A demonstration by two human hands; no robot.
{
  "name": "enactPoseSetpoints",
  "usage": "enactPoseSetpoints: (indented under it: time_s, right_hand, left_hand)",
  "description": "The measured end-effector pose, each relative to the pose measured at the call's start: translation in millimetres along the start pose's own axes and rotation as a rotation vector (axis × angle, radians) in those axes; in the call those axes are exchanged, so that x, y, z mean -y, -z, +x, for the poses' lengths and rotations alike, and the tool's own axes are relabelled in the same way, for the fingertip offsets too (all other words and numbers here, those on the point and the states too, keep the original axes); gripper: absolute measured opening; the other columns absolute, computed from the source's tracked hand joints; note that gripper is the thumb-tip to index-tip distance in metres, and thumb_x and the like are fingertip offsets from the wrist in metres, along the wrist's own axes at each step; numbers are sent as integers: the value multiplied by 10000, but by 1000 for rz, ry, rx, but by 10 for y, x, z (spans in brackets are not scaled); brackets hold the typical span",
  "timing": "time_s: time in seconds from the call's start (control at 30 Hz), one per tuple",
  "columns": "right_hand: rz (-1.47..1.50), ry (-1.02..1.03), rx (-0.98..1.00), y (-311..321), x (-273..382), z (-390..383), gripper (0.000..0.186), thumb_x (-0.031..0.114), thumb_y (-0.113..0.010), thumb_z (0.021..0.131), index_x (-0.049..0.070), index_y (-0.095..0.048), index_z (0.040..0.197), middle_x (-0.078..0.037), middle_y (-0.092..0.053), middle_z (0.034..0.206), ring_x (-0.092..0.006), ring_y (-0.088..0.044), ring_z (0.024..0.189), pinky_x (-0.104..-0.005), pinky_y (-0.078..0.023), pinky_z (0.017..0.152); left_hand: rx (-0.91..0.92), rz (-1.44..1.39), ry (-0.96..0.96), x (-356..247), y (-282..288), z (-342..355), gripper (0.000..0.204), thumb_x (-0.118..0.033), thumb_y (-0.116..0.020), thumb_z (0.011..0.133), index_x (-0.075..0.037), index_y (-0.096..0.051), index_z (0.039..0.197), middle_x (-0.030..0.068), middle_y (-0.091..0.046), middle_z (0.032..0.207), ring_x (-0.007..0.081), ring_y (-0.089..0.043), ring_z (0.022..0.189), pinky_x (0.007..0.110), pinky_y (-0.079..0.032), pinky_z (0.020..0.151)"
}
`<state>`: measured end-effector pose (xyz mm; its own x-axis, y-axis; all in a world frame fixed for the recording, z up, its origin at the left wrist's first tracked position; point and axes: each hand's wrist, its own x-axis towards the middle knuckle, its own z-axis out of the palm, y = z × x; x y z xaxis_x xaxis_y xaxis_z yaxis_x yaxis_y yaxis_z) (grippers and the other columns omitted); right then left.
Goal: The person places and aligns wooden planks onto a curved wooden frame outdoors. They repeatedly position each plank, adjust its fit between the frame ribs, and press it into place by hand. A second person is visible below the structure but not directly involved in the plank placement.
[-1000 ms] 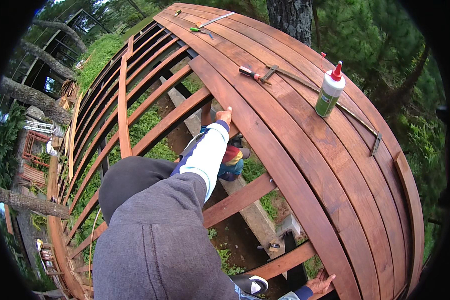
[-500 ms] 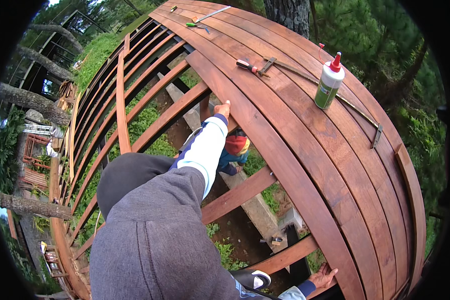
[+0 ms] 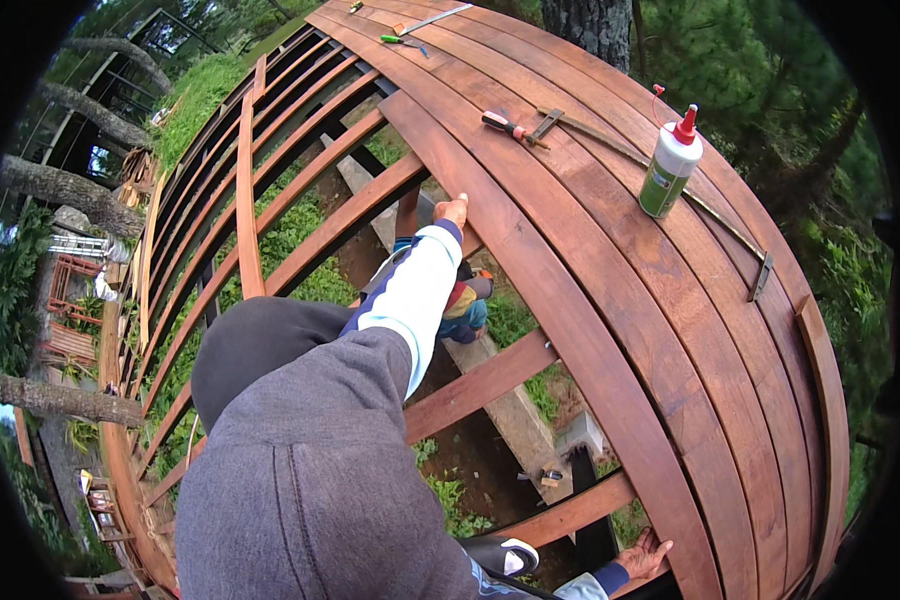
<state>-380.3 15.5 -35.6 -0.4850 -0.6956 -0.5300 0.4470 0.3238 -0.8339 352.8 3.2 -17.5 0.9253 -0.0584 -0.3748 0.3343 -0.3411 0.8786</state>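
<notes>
A long reddish-brown deck board (image 3: 570,320) runs along the inner edge of the laid decking. My left hand (image 3: 452,212) grips its near edge, thumb on top and the other fingers hidden below. Lower in the view, my right hand (image 3: 642,558) touches the same edge close to the board's near end, fingers stretched out against the wood. Below the board cross joists (image 3: 480,385) (image 3: 570,510), with open gaps between them.
On the decking lie a red-and-black screwdriver (image 3: 515,129), a long bar clamp (image 3: 705,208), a green-handled tool (image 3: 402,41) and a square (image 3: 435,18). A white-and-green glue bottle (image 3: 670,165) stands upright. Another person (image 3: 462,315) is under the joists; a loose strip (image 3: 822,420) lies at right.
The person under the joists has shifted, and the red-and-yellow headwear shows less. Both my hands stay at the board's edge. The view has tilted slightly.
</notes>
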Motion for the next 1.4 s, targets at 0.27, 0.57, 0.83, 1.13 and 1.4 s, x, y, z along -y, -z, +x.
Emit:
enactPoseSetpoints:
  time_s: [0.27,0.57,0.83,1.13,1.4]
  right_hand:
    - [5,-8,42,-4,29,-12,472,326,-662,845,-25,-544,1137,-141,-608,1095,-258,-561,1030,-399,-448,936]
    - [10,19,74,-11,44,-6,575,298,-665,841,-116,-464,1184,-224,-564,1146,-319,-546,1088,-435,-418,1013]
    - [11,19,48,-22,53,-23,458,295,-649,854,-57,-540,1128,-161,-613,1069,-270,-582,1006,-428,-474,930]
    - [-5,23,-24,-90,72,-75,418,287,-662,845,-40,-563,1087,-149,-627,1033,-268,-601,957,-427,-491,895]
    - [7,16,2,-74,67,-58,424,281,-666,842,-39,-560,1099,-146,-625,1038,-276,-602,951,-433,-492,894]
  left_hand:
    - [-61,10,-6,-106,-22,-106,461,-260,-649,846,127,-569,1084,185,-605,1137,249,-574,1022,353,-421,899]
    - [32,-32,43,-225,38,-319,455,-237,-653,847,133,-552,1092,188,-585,1167,244,-553,1044,361,-406,923]
    - [0,7,13,-16,-6,32,494,-259,-660,842,135,-541,1115,206,-567,1202,268,-538,1100,374,-391,957]
    - [20,75,78,-310,44,-337,580,-301,-655,838,133,-504,1192,228,-483,1316,298,-470,1216,382,-347,1018]
    - [91,18,78,-442,80,-610,531,-294,-659,836,129,-551,1139,213,-552,1241,283,-531,1148,353,-383,979]
